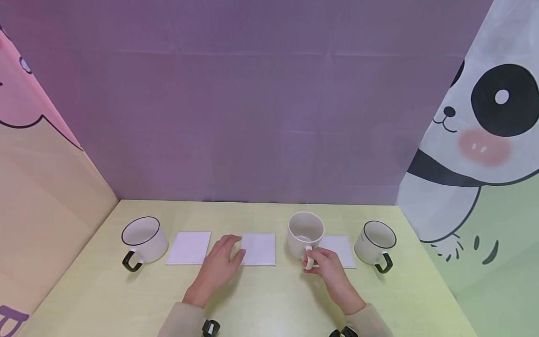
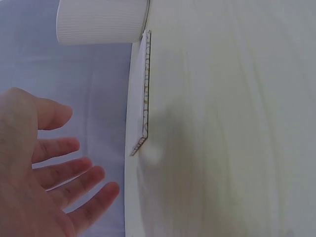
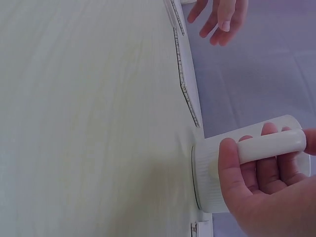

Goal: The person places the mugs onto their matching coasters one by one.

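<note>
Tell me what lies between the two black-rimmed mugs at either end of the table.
In the head view, between the left black-rimmed mug and the right one lie three white coasters, the left hand, the plain white mug, and the right hand gripping its handle.
</note>
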Tool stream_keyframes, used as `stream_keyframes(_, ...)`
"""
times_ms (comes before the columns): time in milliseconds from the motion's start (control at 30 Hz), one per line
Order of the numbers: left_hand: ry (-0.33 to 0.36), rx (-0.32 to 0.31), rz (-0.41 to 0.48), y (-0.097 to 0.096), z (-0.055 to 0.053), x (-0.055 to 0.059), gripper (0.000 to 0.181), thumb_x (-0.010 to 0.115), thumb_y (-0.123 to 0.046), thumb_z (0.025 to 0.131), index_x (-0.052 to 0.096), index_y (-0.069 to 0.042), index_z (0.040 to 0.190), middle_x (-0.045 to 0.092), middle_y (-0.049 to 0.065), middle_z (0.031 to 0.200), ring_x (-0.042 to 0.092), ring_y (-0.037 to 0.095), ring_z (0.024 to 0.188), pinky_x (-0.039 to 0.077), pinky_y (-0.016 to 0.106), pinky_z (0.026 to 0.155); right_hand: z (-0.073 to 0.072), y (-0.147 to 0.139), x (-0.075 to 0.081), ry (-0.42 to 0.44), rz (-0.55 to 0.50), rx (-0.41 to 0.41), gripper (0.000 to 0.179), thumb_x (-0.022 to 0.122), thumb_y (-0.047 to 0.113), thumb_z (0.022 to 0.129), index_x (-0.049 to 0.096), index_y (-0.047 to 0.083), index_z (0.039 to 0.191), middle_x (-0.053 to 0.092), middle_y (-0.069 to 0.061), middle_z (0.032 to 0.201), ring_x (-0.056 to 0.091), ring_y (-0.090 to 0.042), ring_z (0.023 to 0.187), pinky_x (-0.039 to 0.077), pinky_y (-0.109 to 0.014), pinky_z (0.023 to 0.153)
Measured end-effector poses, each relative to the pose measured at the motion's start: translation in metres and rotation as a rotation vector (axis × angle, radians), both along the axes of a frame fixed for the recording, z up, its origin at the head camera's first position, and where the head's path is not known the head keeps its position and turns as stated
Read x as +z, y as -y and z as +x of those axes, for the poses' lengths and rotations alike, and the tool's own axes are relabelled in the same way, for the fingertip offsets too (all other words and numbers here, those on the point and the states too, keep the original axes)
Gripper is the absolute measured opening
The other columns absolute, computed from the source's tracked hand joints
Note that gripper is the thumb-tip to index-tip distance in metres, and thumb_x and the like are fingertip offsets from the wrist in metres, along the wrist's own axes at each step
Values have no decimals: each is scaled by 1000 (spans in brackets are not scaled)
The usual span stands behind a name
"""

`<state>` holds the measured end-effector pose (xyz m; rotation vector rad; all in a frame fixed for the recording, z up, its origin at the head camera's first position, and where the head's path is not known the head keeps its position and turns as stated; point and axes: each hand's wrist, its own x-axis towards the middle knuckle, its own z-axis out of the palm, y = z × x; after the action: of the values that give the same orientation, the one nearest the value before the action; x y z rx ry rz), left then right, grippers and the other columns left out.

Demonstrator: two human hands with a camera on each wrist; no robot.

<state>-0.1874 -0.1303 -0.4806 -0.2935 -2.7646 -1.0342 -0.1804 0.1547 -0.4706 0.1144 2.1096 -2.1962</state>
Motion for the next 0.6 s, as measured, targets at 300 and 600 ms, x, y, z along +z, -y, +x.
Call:
stream_keyframes(300, 4, -1, -19, 1, -6, -4, 38, 62, -20, 100, 61, 0, 132, 55, 18, 139, 49, 37, 132, 43, 55, 106, 0, 0, -1, 0, 11, 9, 21, 55, 8, 97, 63, -10, 89, 62, -7, 78, 63, -22, 80, 57, -35, 76)
stream_keyframes(600, 16, -31, -49, 1, -15, -7, 38, 61, -21, 100, 61, -1, 132, 55, 16, 139, 50, 37, 130, 45, 55, 103, 0, -1, -1, -4, 47, 23, 22, 55, 9, 98, 62, -8, 87, 61, -8, 79, 62, -22, 82, 58, -40, 80)
